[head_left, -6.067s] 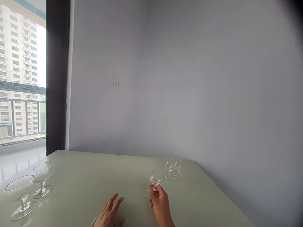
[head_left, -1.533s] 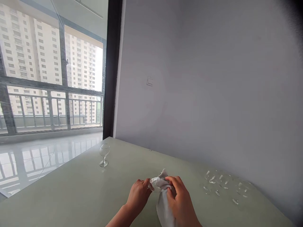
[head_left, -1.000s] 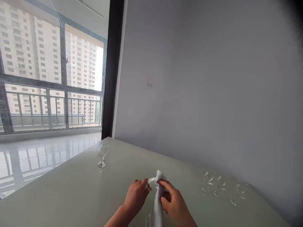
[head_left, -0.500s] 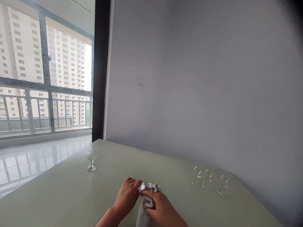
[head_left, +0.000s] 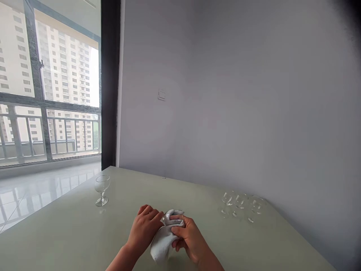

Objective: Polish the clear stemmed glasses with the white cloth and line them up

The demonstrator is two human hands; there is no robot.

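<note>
A light grey cloth is bunched over a clear glass, whose rim partly shows between my hands near the table's front. My right hand grips the cloth, with fingers pushed in at the glass's opening and the thumb outside. My left hand is curled around the glass's left end; the part it grips is mostly hidden under its fingers. The lower part of the cloth hangs down between the two hands.
One stemmed glass stands upright at the table's far left. Several stemmed glasses stand together at the right, near the wall. The pale green table meets the grey wall behind; a window is at the left.
The cloth's hanging part has spread out and swung left. My right hand has turned, with its lower fingers now showing below the thumb. The whole view has shifted slightly to the right.
</note>
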